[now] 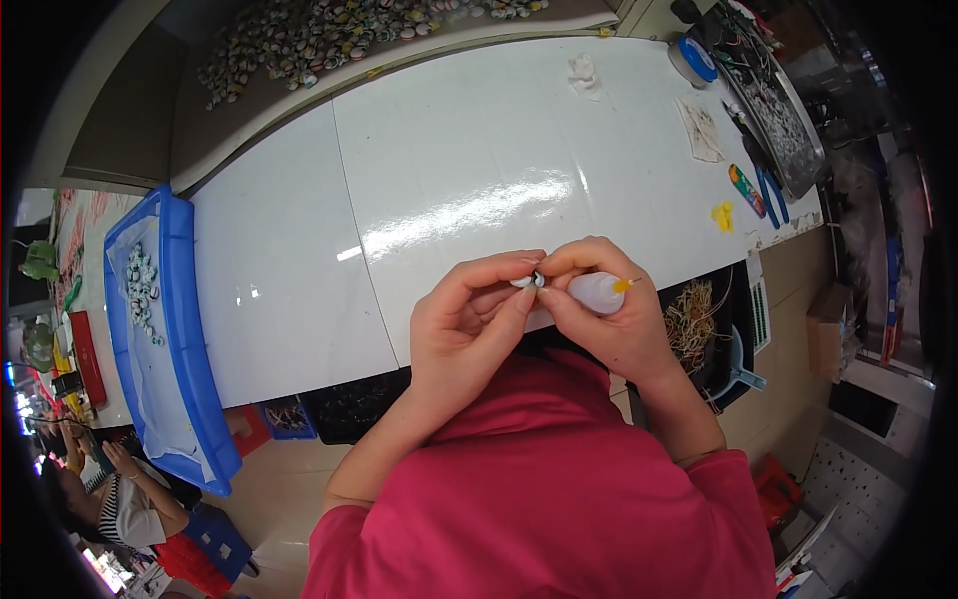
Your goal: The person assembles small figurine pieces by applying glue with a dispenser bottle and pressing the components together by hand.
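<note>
Both hands meet in front of my body, just above the near edge of the white table. My left hand (469, 314) is closed, its thumb and fingertips pinching a small white-and-black part (527, 282). Against the other side of that part, the thumb and forefinger of my right hand (624, 334) are pressed together. A translucent white squeeze bottle (596, 292) with a yellow tip lies in the same right hand, its tip pointing right. The fingertips partly cover the small part, so its exact kind is hard to make out.
A blue tray (185, 329) with several small white-and-green parts stands left. Many similar parts (339, 40) lie on a shelf at the back. Right are pliers (768, 185), a blue-lidded tub (694, 62), crumpled tissue (584, 77) and a metal tray (773, 110). Another person (140, 504) works lower left.
</note>
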